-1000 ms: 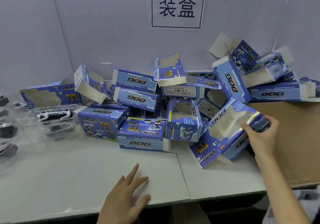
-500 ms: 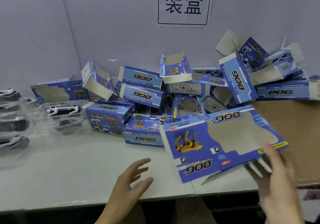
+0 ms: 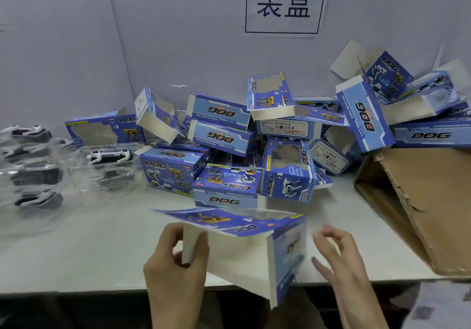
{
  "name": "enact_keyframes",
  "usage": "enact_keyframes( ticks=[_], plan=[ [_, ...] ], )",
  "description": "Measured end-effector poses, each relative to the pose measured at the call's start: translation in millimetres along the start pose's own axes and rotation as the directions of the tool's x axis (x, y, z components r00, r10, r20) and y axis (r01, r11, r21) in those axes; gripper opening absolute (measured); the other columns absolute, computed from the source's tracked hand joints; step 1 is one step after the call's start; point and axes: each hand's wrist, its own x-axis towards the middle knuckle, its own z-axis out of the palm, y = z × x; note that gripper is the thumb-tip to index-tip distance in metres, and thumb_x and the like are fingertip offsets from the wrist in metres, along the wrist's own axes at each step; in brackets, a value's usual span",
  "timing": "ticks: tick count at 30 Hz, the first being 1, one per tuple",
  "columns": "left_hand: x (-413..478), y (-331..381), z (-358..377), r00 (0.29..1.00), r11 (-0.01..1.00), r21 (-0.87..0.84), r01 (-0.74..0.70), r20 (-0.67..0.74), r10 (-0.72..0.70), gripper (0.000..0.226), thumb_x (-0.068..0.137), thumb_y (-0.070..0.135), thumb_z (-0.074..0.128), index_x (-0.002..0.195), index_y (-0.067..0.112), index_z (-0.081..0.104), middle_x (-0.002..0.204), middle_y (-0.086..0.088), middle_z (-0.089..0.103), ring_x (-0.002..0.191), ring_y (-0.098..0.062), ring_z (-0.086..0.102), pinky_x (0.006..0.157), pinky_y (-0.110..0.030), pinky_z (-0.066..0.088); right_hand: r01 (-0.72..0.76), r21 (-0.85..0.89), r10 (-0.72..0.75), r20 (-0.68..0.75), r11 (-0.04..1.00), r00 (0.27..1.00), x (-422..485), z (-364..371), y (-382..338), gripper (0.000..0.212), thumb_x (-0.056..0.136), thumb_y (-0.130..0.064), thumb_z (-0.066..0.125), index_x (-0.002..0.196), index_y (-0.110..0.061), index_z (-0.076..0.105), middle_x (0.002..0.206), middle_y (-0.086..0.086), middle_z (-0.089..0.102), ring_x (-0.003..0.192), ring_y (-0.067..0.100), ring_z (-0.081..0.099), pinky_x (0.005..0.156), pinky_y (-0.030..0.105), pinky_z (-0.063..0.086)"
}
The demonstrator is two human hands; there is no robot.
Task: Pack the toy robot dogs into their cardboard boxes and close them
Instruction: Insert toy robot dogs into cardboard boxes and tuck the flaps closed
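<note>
An open blue cardboard DOG box (image 3: 237, 249) hangs over the table's front edge, its white inside facing me. My left hand (image 3: 178, 267) pinches the box's left end flap between thumb and fingers. My right hand (image 3: 339, 260) hovers just right of the box with fingers spread, not clearly touching it. Toy robot dogs in clear plastic trays (image 3: 109, 160) lie at the left, black bodies with white legs. A pile of empty blue boxes (image 3: 224, 140) fills the back of the table.
A large brown carton (image 3: 418, 201) lies on its side at the right. More trays with dogs (image 3: 28, 165) stack at the far left. A paper sign (image 3: 284, 2) hangs on the grey wall. The white table (image 3: 84, 249) shows bare surface at front left.
The box came from the pile at right toward me and turned so its open side faces me. My left hand rose off the table and took its left flap; my right hand released it.
</note>
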Motion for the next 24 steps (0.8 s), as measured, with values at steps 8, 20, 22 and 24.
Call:
enact_keyframes(
  ticks=[8,20,22,24],
  plan=[
    [-10.8,6.0,-6.1,0.988,0.99,-0.009,-0.138,-0.067,0.137,0.028,0.078,0.051,0.061,0.084,0.025,0.053,0.082,0.017,0.059,0.052,-0.011,0.061,0.048,-0.011,0.041,0.167,-0.232,-0.083,0.335,0.958,0.939,-27.9,24.0,-11.8,0.039,0.063,-0.053,0.085,0.088,-0.03,0.065,0.087,-0.01,0.07,0.077,0.007,0.067,0.069,0.024,0.057],
    [-8.9,16.7,-16.7,0.99,0.978,-0.204,0.036,0.14,-0.007,0.022,0.071,0.037,0.076,0.091,0.029,0.071,0.084,0.013,0.071,0.078,-0.006,0.069,0.062,-0.01,0.051,0.237,-0.294,-0.211,0.119,0.926,0.97,-20.8,16.4,-8.8,0.011,0.079,-0.014,0.078,0.078,-0.024,0.076,0.081,-0.006,0.075,0.077,0.008,0.069,0.064,0.016,0.054],
    [-8.8,17.5,-17.6,0.989,0.974,-0.216,0.074,0.139,-0.045,0.034,0.062,0.049,0.074,0.088,0.027,0.071,0.081,0.012,0.071,0.075,-0.006,0.069,0.058,-0.01,0.05,0.244,-0.304,-0.216,0.123,0.921,0.969,-21.8,16.4,-9.4,0.01,0.079,-0.014,0.078,0.08,-0.024,0.075,0.081,-0.006,0.075,0.077,0.008,0.069,0.064,0.016,0.054],
    [-5.7,11.9,-19.7,0.982,0.979,-0.17,0.108,0.174,-0.078,0.023,0.069,0.042,0.077,0.086,0.026,0.072,0.08,0.01,0.073,0.074,-0.009,0.07,0.057,-0.014,0.051,0.243,-0.302,-0.216,0.119,0.922,0.969,-21.9,16.7,-11.2,0.008,0.077,-0.02,0.078,0.08,-0.027,0.075,0.082,-0.01,0.075,0.079,0.006,0.069,0.064,0.015,0.055]
  ],
)
